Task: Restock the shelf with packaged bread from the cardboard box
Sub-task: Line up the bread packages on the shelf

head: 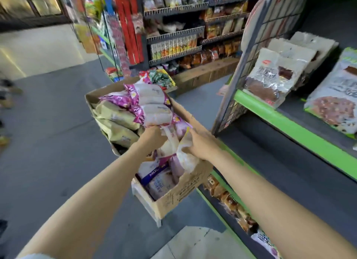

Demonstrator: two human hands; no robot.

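Note:
An open cardboard box (pixel 185 189) stands on the floor beside the green-edged shelf (pixel 289 127), filled with packaged bread. My left hand (pixel 152 136) grips the near end of a stack of pink-and-white bread packs (pixel 152 106), lifted above the box. My right hand (pixel 201 144) grips a white bread pack (pixel 185 158) lying in the box. Olive-coloured bags (pixel 116 121) fill the box's left side. More white and purple packs (pixel 158 181) lie at its near end.
Several brown-and-white bags (pixel 274 80) and a larger white bag (pixel 336 102) lie on the shelf at right. A wire grid end panel (pixel 251 65) stands between box and shelf. Small bread packs (pixel 229 200) fill the lower shelf. Stocked racks (pixel 177 42) line the far wall.

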